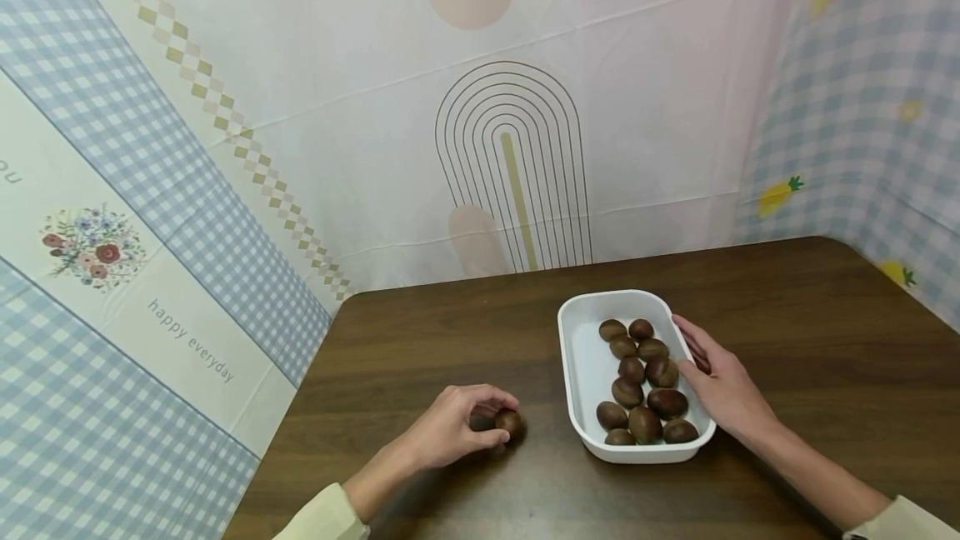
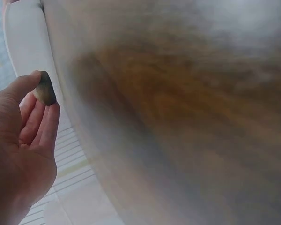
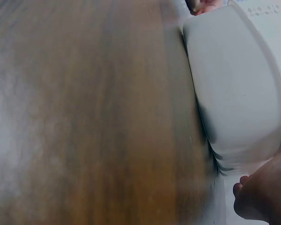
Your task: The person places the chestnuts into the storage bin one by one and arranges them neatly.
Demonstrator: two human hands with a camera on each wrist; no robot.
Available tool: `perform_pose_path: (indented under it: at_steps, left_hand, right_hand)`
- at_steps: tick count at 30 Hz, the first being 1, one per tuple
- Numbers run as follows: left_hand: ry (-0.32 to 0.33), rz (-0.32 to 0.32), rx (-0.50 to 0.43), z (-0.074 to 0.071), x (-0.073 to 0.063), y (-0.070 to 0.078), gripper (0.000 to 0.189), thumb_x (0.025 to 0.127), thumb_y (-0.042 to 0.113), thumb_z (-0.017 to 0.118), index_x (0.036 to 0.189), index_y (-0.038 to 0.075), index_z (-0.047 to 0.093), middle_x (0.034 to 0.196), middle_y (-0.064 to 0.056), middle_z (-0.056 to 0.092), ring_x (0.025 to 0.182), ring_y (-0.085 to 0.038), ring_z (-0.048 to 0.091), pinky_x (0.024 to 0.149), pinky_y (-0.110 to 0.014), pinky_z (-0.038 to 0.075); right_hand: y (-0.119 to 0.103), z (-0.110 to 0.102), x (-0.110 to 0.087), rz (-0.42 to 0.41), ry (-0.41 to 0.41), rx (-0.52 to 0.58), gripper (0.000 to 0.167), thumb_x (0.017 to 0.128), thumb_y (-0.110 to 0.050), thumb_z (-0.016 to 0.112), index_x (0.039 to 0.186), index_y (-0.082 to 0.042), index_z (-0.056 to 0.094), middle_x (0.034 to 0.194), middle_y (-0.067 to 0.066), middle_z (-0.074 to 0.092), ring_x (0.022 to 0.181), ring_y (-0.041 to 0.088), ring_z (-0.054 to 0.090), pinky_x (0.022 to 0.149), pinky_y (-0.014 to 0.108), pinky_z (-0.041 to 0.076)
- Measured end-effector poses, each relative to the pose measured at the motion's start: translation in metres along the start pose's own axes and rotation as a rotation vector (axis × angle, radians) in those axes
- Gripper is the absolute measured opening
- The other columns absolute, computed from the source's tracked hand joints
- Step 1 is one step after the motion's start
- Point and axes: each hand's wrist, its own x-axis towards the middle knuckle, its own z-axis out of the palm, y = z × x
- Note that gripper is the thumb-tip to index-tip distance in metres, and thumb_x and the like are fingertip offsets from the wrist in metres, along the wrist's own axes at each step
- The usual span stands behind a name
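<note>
Between the thumb and fingertips of my left hand [image 1: 453, 427] is a brown chestnut [image 1: 513, 425], low over the table left of the white tray [image 1: 587, 365]. The left wrist view shows that chestnut [image 2: 46, 89] pinched from both sides, its pale end visible. My right hand [image 1: 723, 382] grips the tray's right side, thumb at the rim and fingers along the outer wall. Several chestnuts [image 1: 667, 403] lie loose inside the tray, mostly toward its right and near end. In the right wrist view the tray's outer wall [image 3: 234, 84] hides its contents.
A dark wooden table [image 1: 420, 340] with rounded far corners carries the tray. Behind it hangs a pale patterned cloth [image 1: 360, 148]; checked cloths stand at the left [image 1: 187, 215] and right [image 1: 847, 132], close to the table's sides.
</note>
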Motion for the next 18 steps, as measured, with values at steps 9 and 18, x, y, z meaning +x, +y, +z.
perform_pose_path:
  at_steps: [9,18]
  left_hand:
    - [0.021,0.033,-0.012,-0.006,0.010,0.010,0.035,0.092,0.011,0.081,0.126,0.010,0.071,0.122,0.003,0.075,0.110,-0.008,0.071,0.099,-0.027,0.059]
    - [0.045,0.080,-0.008,-0.011,0.029,0.024,0.036,0.092,0.013,0.081,0.127,0.013,0.071,0.121,0.004,0.075,0.110,-0.008,0.071,0.099,-0.024,0.058]
  right_hand:
    - [0.000,-0.001,0.000,0.007,-0.009,-0.005,0.062,0.111,-0.013,0.049,0.167,-0.011,0.023,0.164,0.028,0.036,0.147,0.046,0.042,0.085,-0.003,0.034]
    - [0.000,0.000,0.000,0.002,-0.003,-0.002,0.062,0.111,-0.014,0.049,0.167,-0.011,0.025,0.164,0.029,0.037,0.146,0.046,0.043,0.085,-0.003,0.035]
